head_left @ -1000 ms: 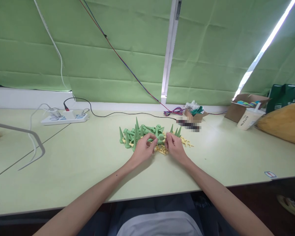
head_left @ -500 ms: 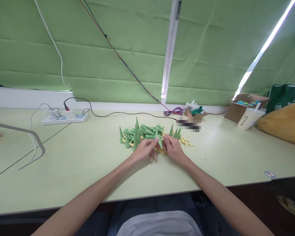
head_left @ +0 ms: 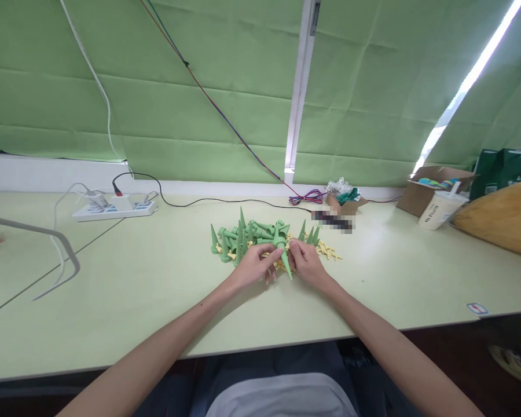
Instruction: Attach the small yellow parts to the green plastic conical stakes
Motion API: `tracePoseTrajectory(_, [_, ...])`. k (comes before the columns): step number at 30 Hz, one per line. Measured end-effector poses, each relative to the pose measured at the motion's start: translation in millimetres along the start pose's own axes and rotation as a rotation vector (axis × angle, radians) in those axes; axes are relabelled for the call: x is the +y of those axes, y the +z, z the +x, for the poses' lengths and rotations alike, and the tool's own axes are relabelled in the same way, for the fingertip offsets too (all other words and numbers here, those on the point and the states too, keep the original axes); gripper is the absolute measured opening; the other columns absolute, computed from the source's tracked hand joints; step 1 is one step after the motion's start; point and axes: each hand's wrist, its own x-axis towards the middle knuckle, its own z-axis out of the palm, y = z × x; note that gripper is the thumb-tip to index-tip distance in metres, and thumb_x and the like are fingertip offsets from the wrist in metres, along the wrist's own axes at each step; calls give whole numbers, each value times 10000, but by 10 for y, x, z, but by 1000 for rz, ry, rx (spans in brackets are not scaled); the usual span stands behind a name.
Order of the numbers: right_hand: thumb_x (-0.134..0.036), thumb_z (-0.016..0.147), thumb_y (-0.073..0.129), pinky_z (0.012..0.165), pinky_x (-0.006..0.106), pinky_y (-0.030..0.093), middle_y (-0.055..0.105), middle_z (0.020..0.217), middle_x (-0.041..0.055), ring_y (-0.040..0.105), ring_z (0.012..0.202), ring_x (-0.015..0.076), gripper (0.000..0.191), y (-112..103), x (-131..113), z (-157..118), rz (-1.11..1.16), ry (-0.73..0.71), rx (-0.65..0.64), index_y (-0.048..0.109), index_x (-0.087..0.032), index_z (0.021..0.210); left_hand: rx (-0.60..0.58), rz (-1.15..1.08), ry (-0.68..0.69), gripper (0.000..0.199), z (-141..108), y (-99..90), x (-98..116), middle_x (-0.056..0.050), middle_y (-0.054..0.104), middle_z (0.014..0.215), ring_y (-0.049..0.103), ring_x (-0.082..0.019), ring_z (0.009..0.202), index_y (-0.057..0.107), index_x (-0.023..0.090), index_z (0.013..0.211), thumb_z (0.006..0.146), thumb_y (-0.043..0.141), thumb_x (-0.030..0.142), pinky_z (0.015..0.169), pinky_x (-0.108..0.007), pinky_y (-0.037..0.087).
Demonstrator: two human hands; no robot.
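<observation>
A green pointed cone (head_left: 286, 264) is in my left hand (head_left: 257, 263), its tip slanting down toward me. The thumb and fingers of that hand close on its wide end. Just right of the cone, my right hand (head_left: 304, 260) is closed in a pinch; what lies between its fingertips is hidden. Behind both hands a pile of green plastic cones (head_left: 264, 229) covers the table, some lying down. Several upright green cones (head_left: 239, 237) stand on the left of it. Small yellow plastic figures (head_left: 329, 250) are scattered at the right and under my hands.
A white power strip (head_left: 115, 212) with plugs lies at the back left. A grey curved bar (head_left: 65, 243) reaches in from the left edge. At the back right are a small carton (head_left: 347, 204), a larger cardboard box (head_left: 417, 194), a drink cup (head_left: 440, 209) and a yellow bag (head_left: 499, 215).
The green cone has tipped and shifted toward me, so more of its length shows below my left thumb. Both hands stay in nearly the same place.
</observation>
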Motion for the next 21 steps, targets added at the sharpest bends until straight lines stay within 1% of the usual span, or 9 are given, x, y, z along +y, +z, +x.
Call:
tracePoseTrajectory(6, [-496, 999, 322, 504, 263, 377, 479, 464, -23, 455, 441, 135, 491, 0, 14, -3, 38, 23, -8, 416, -226, 600, 26, 101, 61, 351, -23, 16, -26, 35, 558, 527, 523, -127, 425, 511, 193, 827, 831, 585, 536, 414, -235, 407])
tracePoseTrajectory(12, [-470, 1006, 324, 525, 265, 384, 488, 448, -15, 463, 439, 126, 544, -1, 13, -3, -4, 18, 1, 434, -209, 541, 72, 106, 86, 335, -27, 37, 10, 45, 489, 588, 540, -125, 482, 465, 194, 772, 792, 651, 472, 389, -221, 387])
tracePoseTrajectory(17, [-483, 1007, 309, 534, 266, 392, 492, 436, -10, 472, 439, 126, 580, -3, 2, 3, -31, 24, -5, 445, -206, 516, 115, 136, 110, 350, -13, 42, -21, 44, 457, 628, 550, -122, 499, 425, 197, 721, 784, 659, 450, 396, -221, 401])
tracePoseTrajectory(21, [-485, 1005, 313, 530, 265, 393, 503, 445, -9, 476, 443, 129, 568, -1, 0, 2, -32, 16, -4, 452, -210, 528, 159, 161, 132, 305, -3, 42, -51, 37, 474, 642, 546, -116, 497, 470, 190, 746, 788, 658, 426, 402, -216, 409])
